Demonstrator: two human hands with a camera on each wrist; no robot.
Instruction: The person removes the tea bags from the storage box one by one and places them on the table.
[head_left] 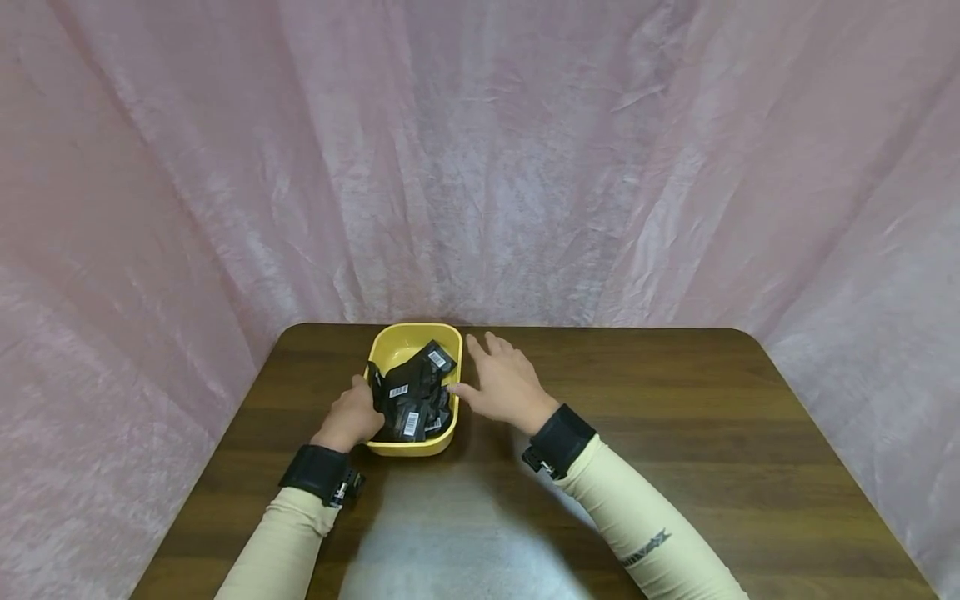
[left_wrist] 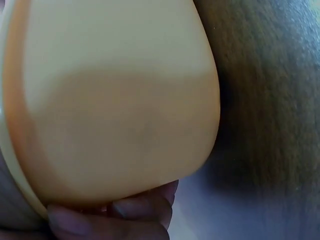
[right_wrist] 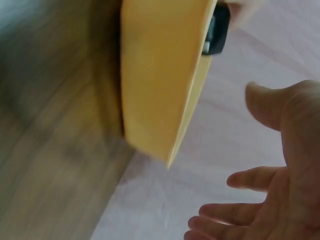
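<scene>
Gripping the near-left corner of the yellow tub [head_left: 391, 340], the left hand [head_left: 354, 417] had its fingers curled round the wall. That tub sat near the desk's [head_left: 675, 433] far edge, left of centre, with the black packets [head_left: 414, 392] all piled inside; none lay out on the wood, so the emptying looked barely begun. Just right of the tub, the right hand [head_left: 504, 385] hovered with fingers spread wide, holding nothing. Its wrist view showed the bare palm [right_wrist: 295, 165]. The left wrist view, blurred, probably caught fingertips [left_wrist: 120, 217] under the tub's wall.
</scene>
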